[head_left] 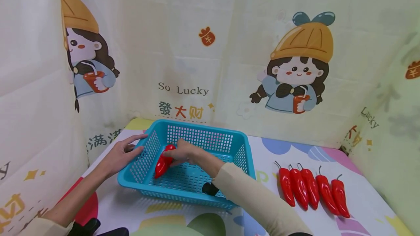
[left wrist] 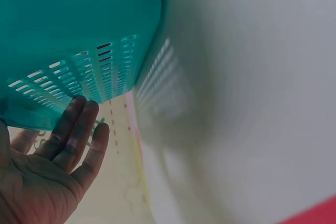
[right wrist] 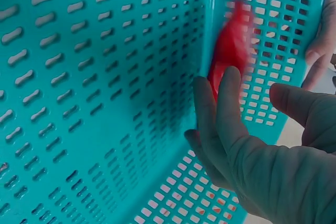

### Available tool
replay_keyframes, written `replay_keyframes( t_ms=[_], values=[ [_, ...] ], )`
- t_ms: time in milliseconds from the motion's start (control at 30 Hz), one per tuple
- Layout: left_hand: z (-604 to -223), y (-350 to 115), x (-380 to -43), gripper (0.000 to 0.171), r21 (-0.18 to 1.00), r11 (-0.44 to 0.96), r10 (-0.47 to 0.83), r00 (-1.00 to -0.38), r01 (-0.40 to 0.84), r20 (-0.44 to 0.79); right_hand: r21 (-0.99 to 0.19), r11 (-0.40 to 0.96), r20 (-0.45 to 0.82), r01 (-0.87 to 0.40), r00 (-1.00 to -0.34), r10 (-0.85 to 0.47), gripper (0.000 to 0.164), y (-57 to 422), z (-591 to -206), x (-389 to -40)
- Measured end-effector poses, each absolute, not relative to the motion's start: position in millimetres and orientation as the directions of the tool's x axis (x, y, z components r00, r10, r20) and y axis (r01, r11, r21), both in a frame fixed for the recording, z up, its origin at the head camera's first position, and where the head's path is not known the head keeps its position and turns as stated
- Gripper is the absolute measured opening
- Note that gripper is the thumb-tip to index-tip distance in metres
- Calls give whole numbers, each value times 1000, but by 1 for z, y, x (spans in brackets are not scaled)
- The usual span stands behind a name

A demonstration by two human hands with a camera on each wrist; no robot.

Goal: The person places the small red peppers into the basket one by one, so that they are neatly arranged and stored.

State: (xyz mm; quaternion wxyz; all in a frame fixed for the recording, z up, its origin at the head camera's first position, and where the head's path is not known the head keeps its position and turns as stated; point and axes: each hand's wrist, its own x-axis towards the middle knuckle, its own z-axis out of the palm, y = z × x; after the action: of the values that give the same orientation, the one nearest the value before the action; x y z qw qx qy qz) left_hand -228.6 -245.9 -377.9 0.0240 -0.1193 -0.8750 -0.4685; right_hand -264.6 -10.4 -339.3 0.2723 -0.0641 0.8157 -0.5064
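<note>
A blue-green plastic basket (head_left: 193, 197) with perforated walls stands on the table. My left hand (head_left: 122, 156) is at its left end, thumb and index finger right at the rim. In the left wrist view, the fingers (left wrist: 79, 129) lie nearly straight along the outer wall, palm facing the camera. My right hand (head_left: 183, 152) reaches inside, beside a glossy red chili pepper (head_left: 162, 166) near the left wall. In the right wrist view, the hand's fingers are extended and its thumb stands well apart; the red chili pepper (right wrist: 233, 45) appears blurred just beyond the fingertips.
Several red chili peppers (head_left: 305, 188) with dark stems lie in a row on the table to the right of the basket. A patterned cloth (head_left: 236, 46) hangs behind and at both sides. The printed tablecloth (head_left: 262, 148) covers the table.
</note>
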Motion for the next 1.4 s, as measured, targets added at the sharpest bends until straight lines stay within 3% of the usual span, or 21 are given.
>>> replay_keyframes(
  t_ms=[133, 533, 1000, 1400],
  values=[
    [-377, -245, -229, 57, 815, 530, 190, -970, 234, 155, -848, 507, -374, 157, -854, -361, 77, -11, -341, -263],
    [-378, -244, -230, 56, 817, 528, 195, -970, 231, 149, -785, 617, -336, 63, -879, -338, 79, -7, -331, -262],
    [-381, -244, -233, 58, 819, 531, 185, -973, 217, 138, -901, 433, -233, 25, -871, -433, 78, 29, -294, -255],
    [-382, -247, -232, 58, 820, 535, 173, -976, 204, 130, -913, 392, -104, -115, -862, -496, 70, 67, -267, -212]
  ],
)
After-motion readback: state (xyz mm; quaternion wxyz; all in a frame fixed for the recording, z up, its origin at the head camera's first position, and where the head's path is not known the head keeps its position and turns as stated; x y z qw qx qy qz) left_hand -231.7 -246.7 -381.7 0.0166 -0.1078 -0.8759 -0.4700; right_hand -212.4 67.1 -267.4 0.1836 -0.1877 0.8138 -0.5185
